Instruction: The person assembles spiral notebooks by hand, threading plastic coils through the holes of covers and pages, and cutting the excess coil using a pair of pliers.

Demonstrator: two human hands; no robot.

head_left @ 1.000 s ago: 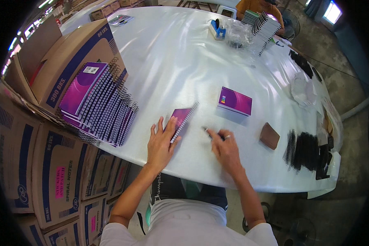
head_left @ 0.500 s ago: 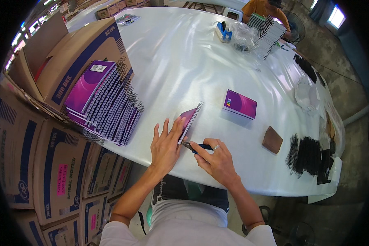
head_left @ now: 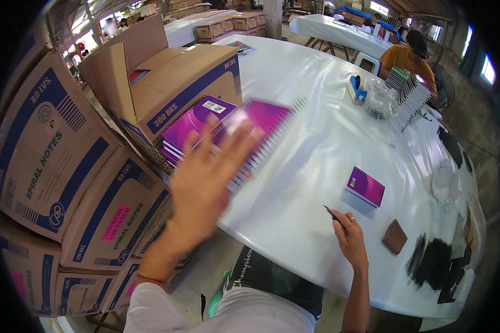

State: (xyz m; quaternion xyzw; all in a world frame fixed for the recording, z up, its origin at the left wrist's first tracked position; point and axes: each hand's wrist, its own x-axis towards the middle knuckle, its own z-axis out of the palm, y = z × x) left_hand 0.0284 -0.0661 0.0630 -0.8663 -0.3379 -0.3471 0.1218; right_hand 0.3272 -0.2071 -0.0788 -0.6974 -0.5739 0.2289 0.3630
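Note:
My left hand [head_left: 205, 169], smeared by motion, holds a purple spiral notebook [head_left: 269, 116] over a stack of like notebooks [head_left: 191, 125] beside a carton. The held notebook's wire coil faces right, away from the carton, and the hand covers much of its cover. Small pliers [head_left: 334, 215] with dark blue handles are gripped in my right hand [head_left: 350, 238], their tip pointing up and left above the white table. Closest to that hand is a small pile of purple notebooks [head_left: 365, 187].
An open carton [head_left: 191, 83] stands behind the stack; more cartons [head_left: 103, 211] are piled left of the table. To the right lie a brown block [head_left: 394, 237] and black coils [head_left: 430, 263]. A person [head_left: 419, 58] sits at the far right, near a blue tape dispenser [head_left: 356, 91].
My left hand has carried the notebook up and left from the table's front edge to the stack. The pliers have come away from its coil in my right hand. The view has turned left.

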